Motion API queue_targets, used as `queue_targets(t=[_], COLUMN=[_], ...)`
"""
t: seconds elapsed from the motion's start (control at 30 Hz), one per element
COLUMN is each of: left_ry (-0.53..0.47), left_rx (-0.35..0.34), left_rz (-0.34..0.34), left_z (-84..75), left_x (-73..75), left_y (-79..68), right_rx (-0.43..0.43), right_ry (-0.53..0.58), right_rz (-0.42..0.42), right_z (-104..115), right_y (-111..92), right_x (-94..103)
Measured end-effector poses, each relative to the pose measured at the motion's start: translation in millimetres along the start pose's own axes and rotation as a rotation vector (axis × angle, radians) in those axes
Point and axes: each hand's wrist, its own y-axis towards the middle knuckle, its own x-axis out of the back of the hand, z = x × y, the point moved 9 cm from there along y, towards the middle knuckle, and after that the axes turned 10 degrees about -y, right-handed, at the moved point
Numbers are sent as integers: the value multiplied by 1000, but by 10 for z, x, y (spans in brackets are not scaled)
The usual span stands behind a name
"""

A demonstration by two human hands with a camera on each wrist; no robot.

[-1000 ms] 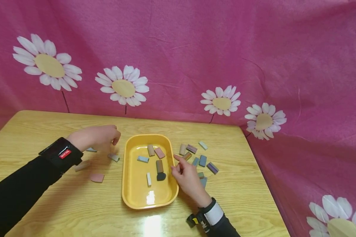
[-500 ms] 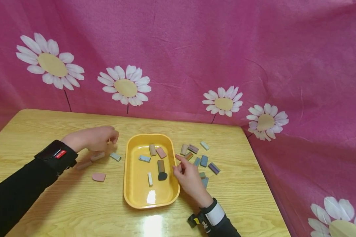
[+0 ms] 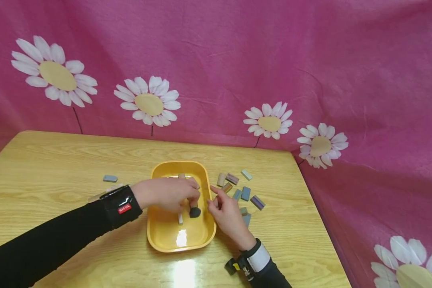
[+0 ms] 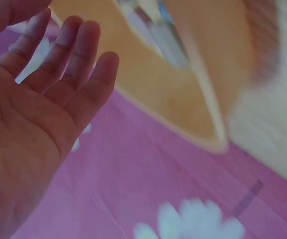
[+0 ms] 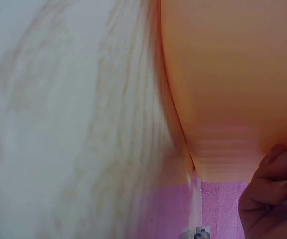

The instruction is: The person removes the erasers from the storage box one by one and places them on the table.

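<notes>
My left hand is loose above the tray, lower middle of the frame; my right hand touches its rim, gripping or not I cannot tell. The blocks inside look light, stiff: better to pinch their long sides.

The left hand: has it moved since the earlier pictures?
Yes: against the yellow tray, the left hand has moved right and lower in the head view, from beside to over it.

Black sleeves, red-labelled black left wristband, white-strapped right wristband
</notes>
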Motion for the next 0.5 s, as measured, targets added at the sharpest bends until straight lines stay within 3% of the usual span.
queue_targets(t=[0.13, 0.23, 0.5], left_ry=[30, 44, 25], left_rx=[23, 69, 158], left_rz=[128, 191, 200], left_z=[-91, -86, -3], left_x=[-300, -445, -521], left_y=[75, 76, 79], right_rx=[2, 1, 19], right_ry=[2, 8, -6], right_rz=[4, 6, -19], right_z=[24, 37, 33], right_y=[2, -2, -5], right_x=[-11, -18, 13])
